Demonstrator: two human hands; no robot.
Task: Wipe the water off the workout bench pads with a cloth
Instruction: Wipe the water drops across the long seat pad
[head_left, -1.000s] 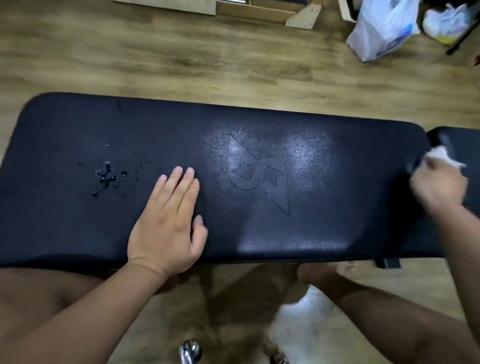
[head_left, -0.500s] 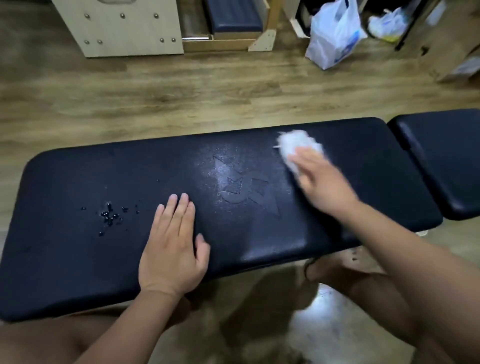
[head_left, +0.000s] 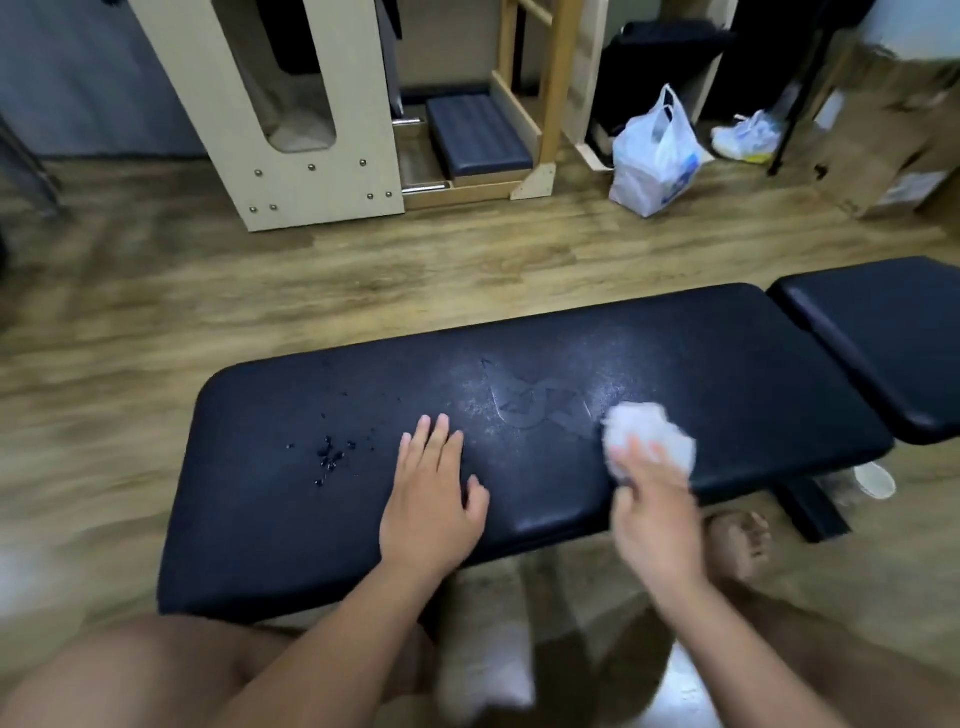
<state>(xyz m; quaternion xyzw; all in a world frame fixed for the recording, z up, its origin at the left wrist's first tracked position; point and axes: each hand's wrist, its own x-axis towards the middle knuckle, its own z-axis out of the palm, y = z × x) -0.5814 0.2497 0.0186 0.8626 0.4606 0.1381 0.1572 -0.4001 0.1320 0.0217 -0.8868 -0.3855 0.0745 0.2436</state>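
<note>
Near pad (head_left: 727, 374) front edge | right hand (head_left: 655, 522) holds cloth (head_left: 657, 441) | droplets (head_left: 330, 458) leftward

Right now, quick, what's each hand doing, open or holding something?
Left hand: open, flat on the bench pad.
Right hand: holding the white cloth against the pad.

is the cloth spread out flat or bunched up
Bunched up: the white cloth is a crumpled wad under the right hand on the long bench pad, not laid flat.
</note>
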